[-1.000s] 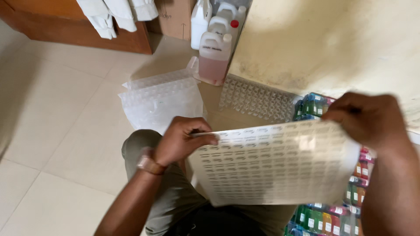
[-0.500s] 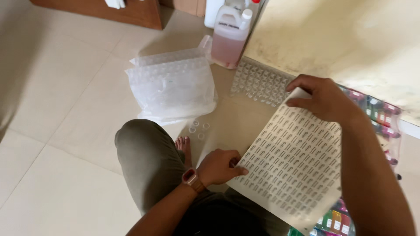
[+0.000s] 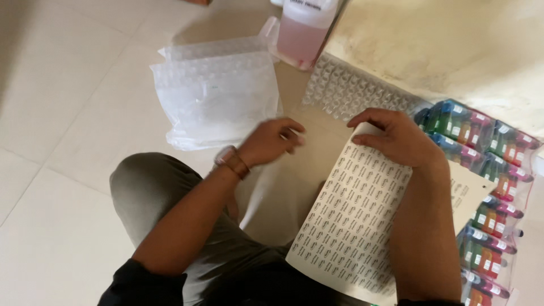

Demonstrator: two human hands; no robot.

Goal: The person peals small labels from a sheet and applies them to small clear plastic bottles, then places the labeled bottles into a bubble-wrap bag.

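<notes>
Now your left hand (image 3: pixel 271 140) is off the label sheet (image 3: pixel 354 218), where half a second ago it pinched the lower left edge; it hangs over the bare floor between the sheet and the clear bag of small vials (image 3: pixel 218 99), fingers loosely curled and, as far as the motion blur allows, holding nothing. Your right hand (image 3: pixel 396 137) alone keeps the sheet, pressing its top corner with fingers spread flat, the forearm lying down along the sheet's right side. The sheet lies lower and flatter than a second ago, when you held it up with both hands; it rests across your lap and the floor, its far corner just beside the tray of empty clear vials (image 3: pixel 354 90). The coloured labelled bottles (image 3: pixel 481 147) sit in rows to the right, partly under the sheet's edge (the pink-liquid jug (image 3: pixel 303 37) stands beyond the tray). So the sheet looks settled, with one hand freed.
</notes>
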